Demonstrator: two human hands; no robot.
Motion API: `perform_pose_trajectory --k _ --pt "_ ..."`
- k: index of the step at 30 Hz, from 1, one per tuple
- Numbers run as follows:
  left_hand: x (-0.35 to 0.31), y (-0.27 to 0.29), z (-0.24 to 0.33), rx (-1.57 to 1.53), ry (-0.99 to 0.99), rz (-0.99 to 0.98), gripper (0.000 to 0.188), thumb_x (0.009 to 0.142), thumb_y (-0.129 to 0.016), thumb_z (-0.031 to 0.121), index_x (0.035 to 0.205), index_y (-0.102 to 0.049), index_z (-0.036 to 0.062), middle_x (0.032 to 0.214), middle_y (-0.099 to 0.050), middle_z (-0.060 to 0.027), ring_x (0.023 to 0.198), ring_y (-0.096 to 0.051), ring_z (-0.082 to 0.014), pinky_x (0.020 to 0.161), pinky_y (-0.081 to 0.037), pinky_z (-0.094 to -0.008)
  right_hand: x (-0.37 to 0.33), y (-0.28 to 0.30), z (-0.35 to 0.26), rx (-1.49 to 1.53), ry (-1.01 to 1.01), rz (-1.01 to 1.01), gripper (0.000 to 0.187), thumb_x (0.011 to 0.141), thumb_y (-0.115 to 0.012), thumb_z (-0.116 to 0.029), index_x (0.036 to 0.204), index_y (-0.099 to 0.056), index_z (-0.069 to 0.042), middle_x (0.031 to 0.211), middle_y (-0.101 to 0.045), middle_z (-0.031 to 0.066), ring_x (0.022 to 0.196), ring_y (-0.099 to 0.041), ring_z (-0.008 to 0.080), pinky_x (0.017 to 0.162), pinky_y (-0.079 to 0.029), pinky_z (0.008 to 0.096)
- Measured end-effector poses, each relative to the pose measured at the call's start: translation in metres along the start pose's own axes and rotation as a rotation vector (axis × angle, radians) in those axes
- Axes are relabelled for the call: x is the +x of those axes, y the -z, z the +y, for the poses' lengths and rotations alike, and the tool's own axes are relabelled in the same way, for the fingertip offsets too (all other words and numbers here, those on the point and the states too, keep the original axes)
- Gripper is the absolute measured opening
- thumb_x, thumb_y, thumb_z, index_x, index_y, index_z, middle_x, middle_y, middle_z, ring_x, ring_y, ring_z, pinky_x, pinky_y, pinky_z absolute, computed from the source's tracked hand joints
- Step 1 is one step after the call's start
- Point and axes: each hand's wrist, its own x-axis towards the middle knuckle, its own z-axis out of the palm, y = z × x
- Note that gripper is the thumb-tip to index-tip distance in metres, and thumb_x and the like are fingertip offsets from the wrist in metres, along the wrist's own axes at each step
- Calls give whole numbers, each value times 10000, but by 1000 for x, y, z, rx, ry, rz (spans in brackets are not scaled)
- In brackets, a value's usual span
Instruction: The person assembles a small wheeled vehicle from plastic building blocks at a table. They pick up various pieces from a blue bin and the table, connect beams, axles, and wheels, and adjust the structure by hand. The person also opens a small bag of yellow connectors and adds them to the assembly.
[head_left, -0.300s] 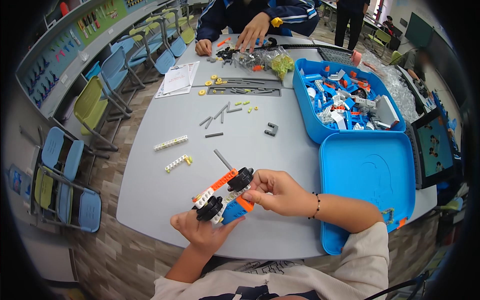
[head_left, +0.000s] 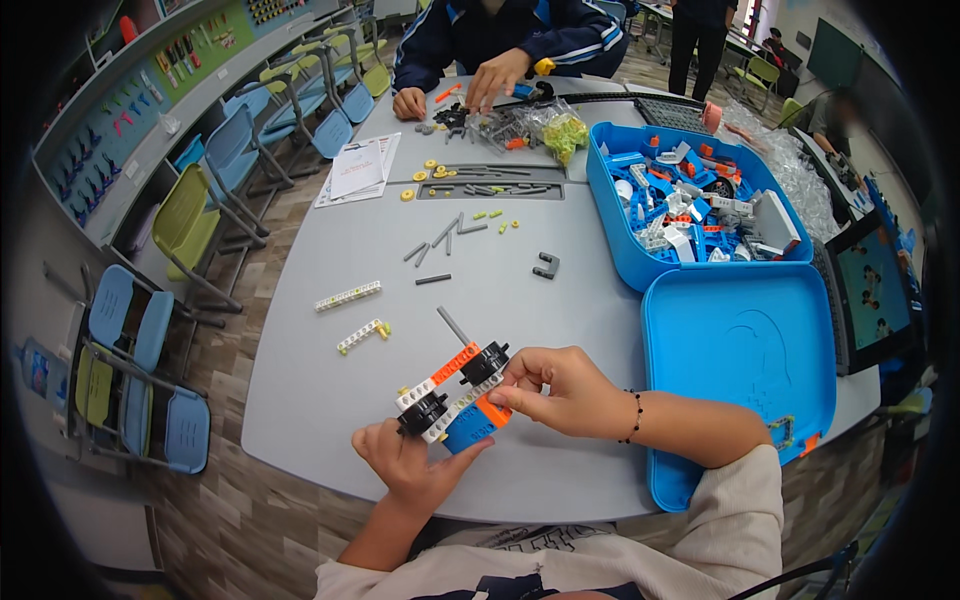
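Between my two hands, above the near part of the table, is a building-brick model (head_left: 465,424) of blue, orange and white pieces. Two black wheels (head_left: 423,412) are fitted on it, and a long grey axle (head_left: 452,325) sticks out of its far side. My left hand (head_left: 412,472) supports the lower left, thumb against the blue part and fingers behind the nearer wheel. With thumb and index finger, my right hand (head_left: 555,390) pinches the right end by the orange piece (head_left: 494,410). Beyond lie a white beam (head_left: 348,296) and another white beam with yellow-green pegs (head_left: 362,337).
A blue bin (head_left: 625,235) full of bricks stands at the right, its lid (head_left: 740,350) nearer me. Loose grey axles (head_left: 441,236), a dark grey bracket (head_left: 545,265) and a sorting tray (head_left: 430,190) lie ahead. Across the table a person's hands (head_left: 495,80) handle small parts.
The model has turned slightly in my hands, and its grey axle points a little more to the right. My grip stays the same. The whole view has shifted slightly.
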Motion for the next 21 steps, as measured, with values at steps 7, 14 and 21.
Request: perform_pose_trajectory --k 7,14,21 --pt "2 -5 -3 11 -14 -3 722 548 -827 552 1041 -607 73 951 -502 -47 853 -399 -230 761 -284 -371 5 3 5 3 30 -7 237 862 -683 -232 813 -602 -15 531 -508 -9 474 -380 33 433 -292 227" --pt "-1 -8 -4 25 -5 -23 734 566 -800 588 1044 -605 66 951 -496 -53 854 -392 -231 763 -286 -375 10 7 7 296 -164 -121 243 868 -682 -235 805 -584 -21 604 -552 -12 524 -441 31 460 -330 199" --pt "-1 -10 -5 37 5 -14 756 549 -789 616 1042 -612 71 916 -500 -45 823 -400 -230 761 -293 -377 13 13 2 371 -273 -186 260 845 -707 -248 821 -577 -25 697 -622 29 605 -548 59 550 -445 188"
